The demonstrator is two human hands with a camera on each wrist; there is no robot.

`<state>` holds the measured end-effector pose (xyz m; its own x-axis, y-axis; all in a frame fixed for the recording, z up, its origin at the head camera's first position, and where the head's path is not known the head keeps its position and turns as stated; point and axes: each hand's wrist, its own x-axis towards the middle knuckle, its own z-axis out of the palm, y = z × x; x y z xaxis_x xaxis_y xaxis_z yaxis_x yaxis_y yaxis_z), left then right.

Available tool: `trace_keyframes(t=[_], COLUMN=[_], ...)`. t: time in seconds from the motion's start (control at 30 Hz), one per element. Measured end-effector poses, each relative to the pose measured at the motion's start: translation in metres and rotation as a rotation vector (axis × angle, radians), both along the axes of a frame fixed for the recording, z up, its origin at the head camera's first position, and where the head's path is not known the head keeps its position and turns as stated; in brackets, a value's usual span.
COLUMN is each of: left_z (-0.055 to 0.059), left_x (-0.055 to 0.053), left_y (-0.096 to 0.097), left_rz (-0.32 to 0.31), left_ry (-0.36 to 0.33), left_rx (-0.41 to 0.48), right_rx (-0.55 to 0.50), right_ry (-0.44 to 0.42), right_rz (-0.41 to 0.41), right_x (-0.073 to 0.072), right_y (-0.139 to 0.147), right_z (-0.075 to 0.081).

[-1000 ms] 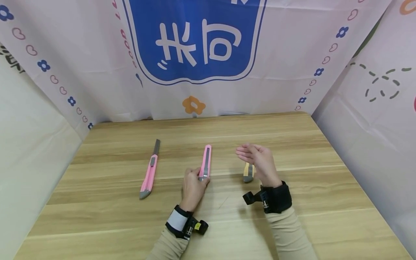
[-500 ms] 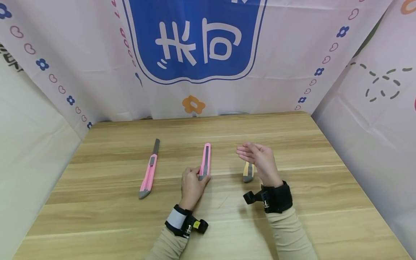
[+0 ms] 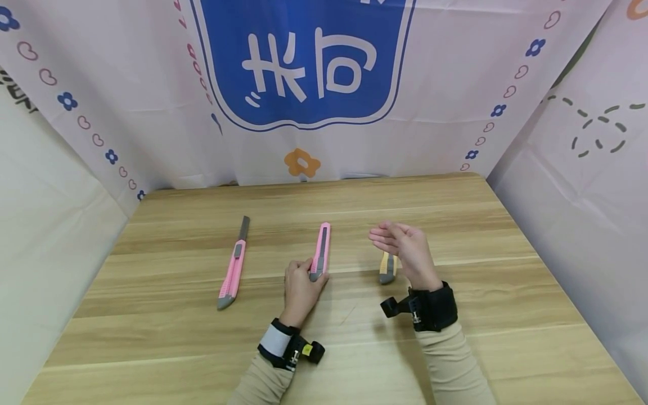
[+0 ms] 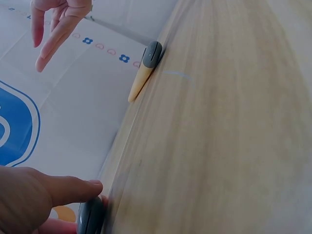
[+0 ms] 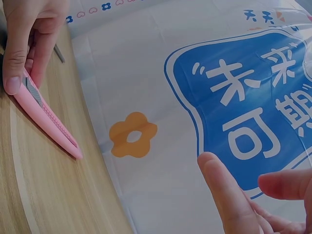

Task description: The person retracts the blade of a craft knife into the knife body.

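Observation:
My left hand [image 3: 301, 289] pinches the grey end of a pink utility knife [image 3: 321, 246] between thumb and fingers, near the middle of the table. That knife's blade does not stick out. In the right wrist view the pink handle [image 5: 48, 122] lies along the wood, thumb on its side. My right hand [image 3: 409, 250] hovers over a yellow utility knife [image 3: 387, 271], fingers extended and holding nothing. It hides the far part of that knife in the head view; the left wrist view shows the yellow knife [image 4: 146, 68] apart from the hand above it.
A second pink utility knife [image 3: 233, 273] lies at the left with its grey blade [image 3: 244, 228] slid far out, pointing away from me. Behind the wooden table [image 3: 152, 337] hangs a white printed cloth [image 3: 136, 84]; more cloth flanks both sides. Each wrist wears a camera strap.

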<state>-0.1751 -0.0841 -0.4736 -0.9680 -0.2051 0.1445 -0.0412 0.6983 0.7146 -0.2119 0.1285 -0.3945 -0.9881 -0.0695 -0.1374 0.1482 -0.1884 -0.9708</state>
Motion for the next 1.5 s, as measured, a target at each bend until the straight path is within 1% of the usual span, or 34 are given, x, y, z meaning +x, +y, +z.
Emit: trace_keyframes(t=[0.23,0.67,0.87,1.03,1.13,1.23,1.3,1.37,1.43,1.5], left_z=[0.001,0.001,0.003,0.004,0.007,0.011,0.015,0.019,0.022,0.025], left_x=[0.0,0.001,0.001,-0.001,-0.005,-0.008,-0.008,-0.008,-0.008,-0.007], left_y=[0.0,0.0,-0.001,-0.004,-0.014,-0.032,-0.048,-0.065,-0.083,-0.099], left_rz=[0.007,0.007,-0.001,-0.011,-0.013,0.012,0.048,0.098,0.158,0.231], left_ry=[-0.007,-0.017,-0.029,-0.012,0.011,0.036,0.031,0.025,0.012,-0.017], left_rx=[0.01,0.009,0.0,0.005,0.003,-0.021,-0.031,-0.051,-0.069,-0.099], right_rx=[0.004,0.008,0.007,0.011,0.018,0.021,0.018,0.016,0.017,0.02], right_ry=[-0.001,-0.012,-0.009,-0.012,-0.018,-0.022,-0.024,-0.026,-0.028,-0.028], right_rz=[0.006,0.001,0.003,0.018,0.03,0.043,0.05,0.052,0.051,0.052], right_x=[0.001,0.001,0.001,0.002,0.004,0.005,0.006,0.005,0.005,0.005], right_y=[0.001,0.001,0.001,0.003,0.004,0.004,0.003,0.002,0.001,0.001], right_z=[0.002,0.001,0.001,0.002,0.004,0.005,0.006,0.006,0.006,0.006])
